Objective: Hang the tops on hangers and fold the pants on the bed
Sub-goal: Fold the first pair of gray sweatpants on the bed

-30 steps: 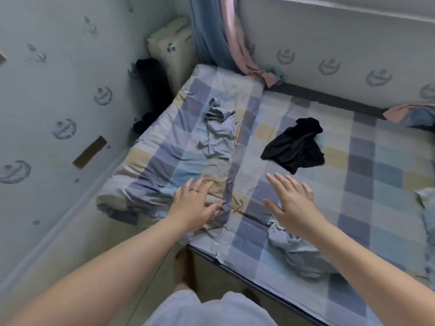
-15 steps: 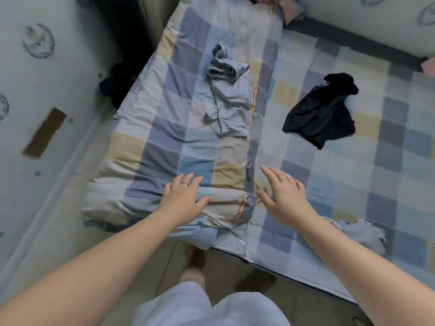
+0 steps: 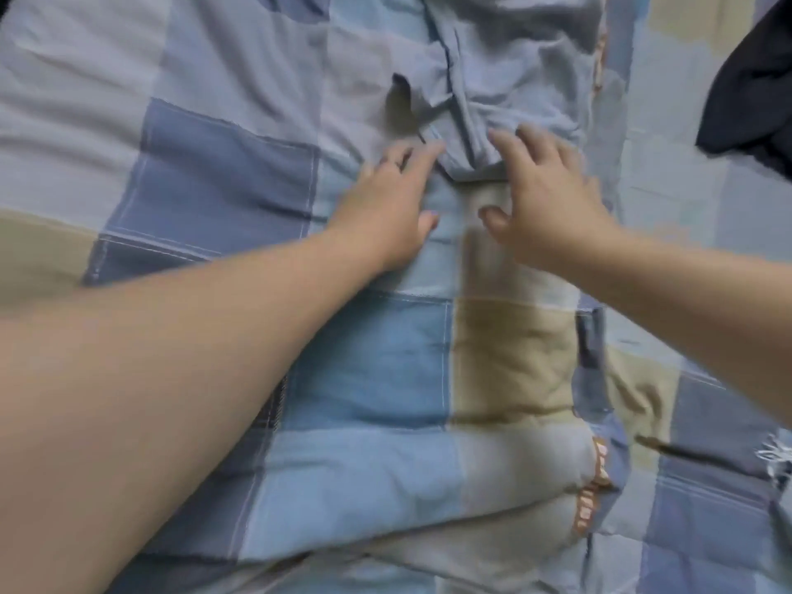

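Nearest the camera, a rolled edge of the checked quilt [image 3: 364, 379] is seen, with an orange-lettered strip [image 3: 591, 499] at its right end. A white frayed scrap [image 3: 776, 454] is cut off by the right border. Both bare forearms are extended over the quilt from the lower corners. Further up, the left grip [image 3: 385, 203] is laid flat on the quilt with fingers straight and holding nothing. A ring [image 3: 398, 165] is noted on one finger, and the foremost fingertip touches the lower hem of the blue-grey garment [image 3: 505, 70]. Just beside it, the right grip [image 3: 553, 195] is held open, with fingers spread and slightly arched, fingertips resting on the same hem, and the thumb apart on the quilt. The garment lies crumpled on the quilt at centre top, partly cropped by the upper border; whether it is a top or pants cannot be told. Farthest, at upper right, a black garment [image 3: 763, 79] is recorded, apart from the blue-grey one.
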`<state>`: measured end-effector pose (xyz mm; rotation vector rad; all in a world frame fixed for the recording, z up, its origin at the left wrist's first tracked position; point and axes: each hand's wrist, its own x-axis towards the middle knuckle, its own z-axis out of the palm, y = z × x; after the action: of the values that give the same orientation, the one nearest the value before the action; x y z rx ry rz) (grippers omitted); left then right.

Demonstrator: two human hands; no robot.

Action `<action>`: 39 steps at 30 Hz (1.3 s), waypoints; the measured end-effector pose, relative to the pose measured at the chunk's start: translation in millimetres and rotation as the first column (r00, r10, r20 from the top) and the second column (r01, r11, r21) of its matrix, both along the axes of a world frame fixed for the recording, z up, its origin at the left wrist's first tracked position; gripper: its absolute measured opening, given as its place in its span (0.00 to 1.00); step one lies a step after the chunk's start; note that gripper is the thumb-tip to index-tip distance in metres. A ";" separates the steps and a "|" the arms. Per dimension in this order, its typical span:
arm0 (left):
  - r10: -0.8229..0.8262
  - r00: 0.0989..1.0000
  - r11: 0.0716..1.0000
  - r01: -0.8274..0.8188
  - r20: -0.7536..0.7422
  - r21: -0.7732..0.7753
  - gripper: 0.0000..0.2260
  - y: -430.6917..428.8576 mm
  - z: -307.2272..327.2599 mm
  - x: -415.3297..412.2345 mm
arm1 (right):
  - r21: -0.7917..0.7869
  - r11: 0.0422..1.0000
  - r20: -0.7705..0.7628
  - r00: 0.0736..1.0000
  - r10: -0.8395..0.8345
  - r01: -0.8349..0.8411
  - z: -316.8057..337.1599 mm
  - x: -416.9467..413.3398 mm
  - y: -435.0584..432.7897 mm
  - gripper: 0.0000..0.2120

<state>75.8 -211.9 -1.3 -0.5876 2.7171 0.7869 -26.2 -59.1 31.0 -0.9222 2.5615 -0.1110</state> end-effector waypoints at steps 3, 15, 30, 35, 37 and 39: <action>0.091 0.992 0.996 -0.091 -0.092 0.009 0.29 -12.4 -36.9 -44.4 | -0.038 0.999 -0.036 0.999 -0.011 0.009 -40.0 -21.2 -15.0 0.30; 0.259 0.965 0.964 -0.256 -0.030 0.075 0.10 -11.4 -41.0 -60.4 | -0.067 0.967 0.109 0.965 -0.239 0.247 -41.5 -36.4 -30.7 0.15; 0.057 0.898 0.992 -0.100 0.436 0.077 0.11 185.8 166.0 202.6 | 0.135 0.967 0.551 0.795 -0.253 0.214 155.3 182.6 161.5 0.09; 0.206 0.926 0.973 -0.227 0.317 0.031 0.13 246.2 249.6 229.4 | -0.032 0.954 0.582 0.782 -0.225 0.298 245.1 211.0 210.2 0.09; 0.321 0.924 0.940 -0.339 0.209 0.051 0.12 269.5 282.2 228.1 | -0.126 0.942 0.567 0.802 -0.190 0.312 281.7 206.9 225.7 0.09; 0.482 0.869 0.858 -0.494 0.113 0.143 0.10 290.6 316.2 215.6 | -0.229 0.911 0.540 0.823 -0.175 0.344 316.3 194.4 242.4 0.09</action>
<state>291.4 78.6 314.9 -1.2680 2.4188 1.0705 168.2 183.4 347.3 -0.5305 2.1734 -0.7681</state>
